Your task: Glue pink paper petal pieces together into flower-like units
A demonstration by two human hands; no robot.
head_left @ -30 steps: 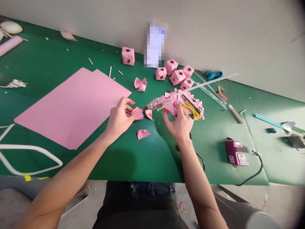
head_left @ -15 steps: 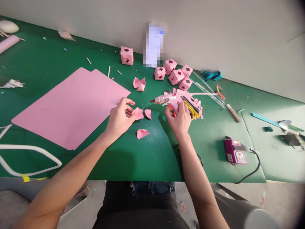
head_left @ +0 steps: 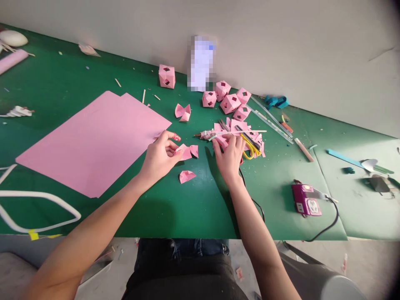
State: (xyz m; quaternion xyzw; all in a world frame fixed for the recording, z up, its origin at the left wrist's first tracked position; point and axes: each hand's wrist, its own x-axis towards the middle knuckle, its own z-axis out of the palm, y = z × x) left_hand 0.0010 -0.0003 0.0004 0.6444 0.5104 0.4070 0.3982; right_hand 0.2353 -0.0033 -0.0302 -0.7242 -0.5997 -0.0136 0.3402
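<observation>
My left hand [head_left: 160, 157] pinches a folded pink paper piece [head_left: 185, 152] between thumb and fingers; its right end meets a small curled flap. A red patterned wrap covers one fingertip. Another folded pink piece [head_left: 187, 176] lies just below. My right hand [head_left: 229, 157] rests palm down over a glue gun [head_left: 207, 134], thumb and fingers apart. The gun's nozzle points left, a long glue stick [head_left: 250, 132] runs out to the right, and my hand hides its handle. Pink paper scraps [head_left: 259, 141] and yellow-handled scissors [head_left: 249, 152] lie under and beside the fingers.
Several pink paper polyhedra [head_left: 230, 103] stand at the back, near a blurred upright screen [head_left: 201, 62]. Large pink sheets [head_left: 93, 141] cover the left. An open pink piece [head_left: 183, 112] sits mid-table. A purple power adapter [head_left: 306, 200] with its cable lies right.
The glue gun has come down onto the scraps and turned a little. My right hand has moved slightly left and its fingers have loosened. My left hand's paper piece has shifted right, to the small flap.
</observation>
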